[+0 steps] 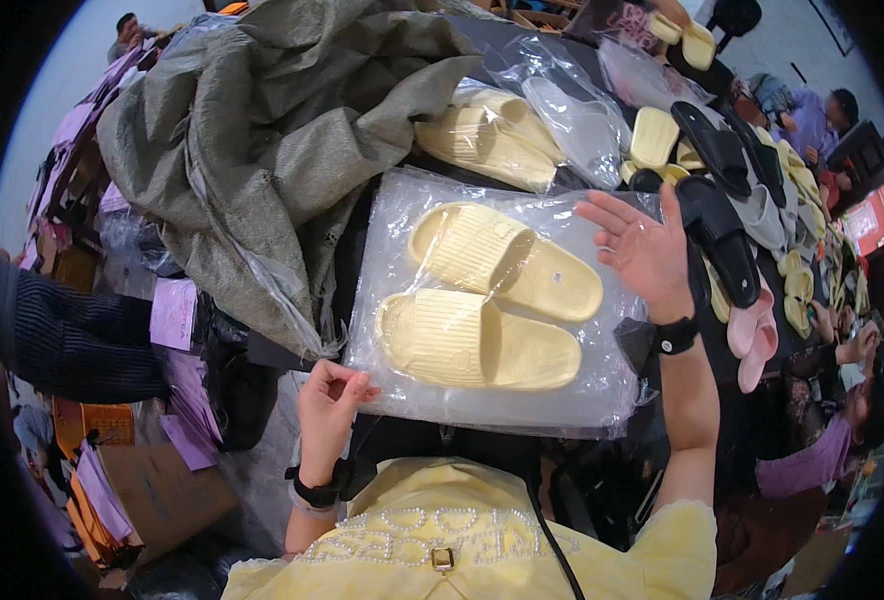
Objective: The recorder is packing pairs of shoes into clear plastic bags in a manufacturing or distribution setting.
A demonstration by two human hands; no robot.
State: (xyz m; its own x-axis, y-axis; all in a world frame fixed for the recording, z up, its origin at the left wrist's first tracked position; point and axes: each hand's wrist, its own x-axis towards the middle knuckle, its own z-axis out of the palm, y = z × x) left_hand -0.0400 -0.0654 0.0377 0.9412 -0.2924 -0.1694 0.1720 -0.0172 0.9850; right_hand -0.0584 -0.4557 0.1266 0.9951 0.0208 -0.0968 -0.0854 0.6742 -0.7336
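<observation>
A pair of pale yellow ribbed slide slippers lies side by side in front of me, toes to the left. Glints across them suggest that the clear plastic bag covers them, and its film spreads out flat around the pair. At the bag's near left corner my left hand pinches the plastic edge between thumb and fingers. My right hand is raised at the bag's far right side, palm up and fingers spread, holding nothing. Both wrists wear black bands.
Grey-green woven sacking is heaped at the far left. Beyond the bag lie more bagged yellow slippers and a bagged white slipper. Black slides and pink slippers crowd the right. A cardboard box stands lower left; people sit nearby.
</observation>
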